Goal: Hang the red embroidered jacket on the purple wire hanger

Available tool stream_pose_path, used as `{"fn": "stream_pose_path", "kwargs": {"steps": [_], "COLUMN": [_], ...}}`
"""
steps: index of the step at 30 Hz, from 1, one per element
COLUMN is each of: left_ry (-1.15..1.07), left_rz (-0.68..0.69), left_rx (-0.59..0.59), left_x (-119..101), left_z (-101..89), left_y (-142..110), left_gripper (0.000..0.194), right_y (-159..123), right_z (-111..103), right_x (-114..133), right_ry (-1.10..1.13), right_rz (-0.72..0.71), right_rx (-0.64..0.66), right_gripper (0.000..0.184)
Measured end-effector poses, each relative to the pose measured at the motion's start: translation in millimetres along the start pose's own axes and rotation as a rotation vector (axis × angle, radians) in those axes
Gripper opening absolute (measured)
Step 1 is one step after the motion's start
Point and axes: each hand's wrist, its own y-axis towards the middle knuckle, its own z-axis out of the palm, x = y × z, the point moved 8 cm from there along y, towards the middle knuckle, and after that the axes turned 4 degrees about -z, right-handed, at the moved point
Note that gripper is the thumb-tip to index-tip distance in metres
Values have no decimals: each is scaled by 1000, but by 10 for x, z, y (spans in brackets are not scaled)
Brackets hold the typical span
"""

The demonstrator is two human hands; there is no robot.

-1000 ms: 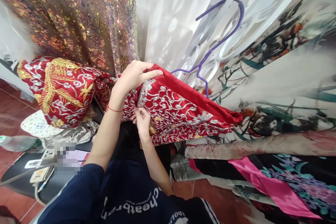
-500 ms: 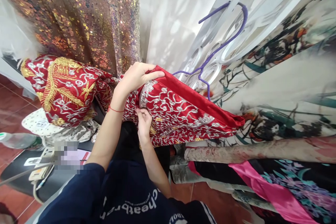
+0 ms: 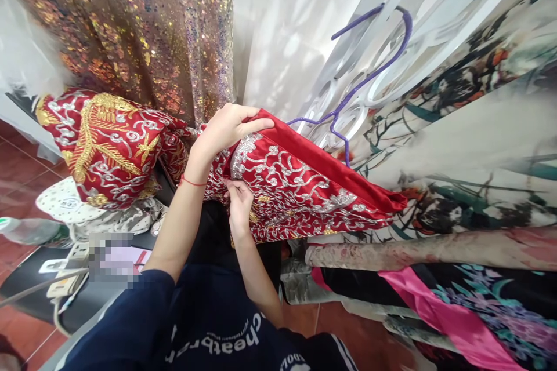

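Garment of red satin with silver embroidery [image 3: 300, 177], stretched slantwise in front of the person's body, with smooth red band [image 3: 322, 156] along its upper edge. Left hand [image 3: 224, 127] closed over this edge, thumb against fingers, cloth held between. Right hand [image 3: 240, 203] curled nearly closed just below, fingertips pinched on the cloth; impossible to tell which small part exactly. For good work, hold the edge firmly with the left, without creasing the satin, and pinch only lightly with the right, pulling little, so as not to catch the silver threads. Purple hanger [image 3: 365, 78] close behind the band, lower part hidden, easy to snag on. Toward the left, bunched red embroidered cloth [image 3: 111, 151], perhaps of the same piece; near it, dotted cap [image 3: 63, 200], bottle [image 3: 30, 231] and power strip [image 3: 65, 284], with cable possibly in the way of hanging cloth.
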Motion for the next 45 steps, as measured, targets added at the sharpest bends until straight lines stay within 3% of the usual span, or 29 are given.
{"fn": "stream_pose_path", "kwargs": {"steps": [12,21,31,39,45], "left_ry": [-6,11,19,33,44], "left_rz": [7,-31,-37,-37,-36], "left_rx": [11,15,13,27,26], "left_x": [9,22,18,31,32], "left_z": [14,21,15,54,55], "left_y": [-13,-37,-70,-76,-73], "left_gripper": [45,39,37,42,42], "right_y": [-37,-125,-180,-239,-311], "right_z": [84,130,103,96,154], "right_x": [40,328,384,401,549], "right_ry": [97,62,85,90,29], "right_rz": [32,2,-43,-40,-92], "right_rx": [104,184,88,102,159], "right_gripper": [25,22,17,22,19]}}
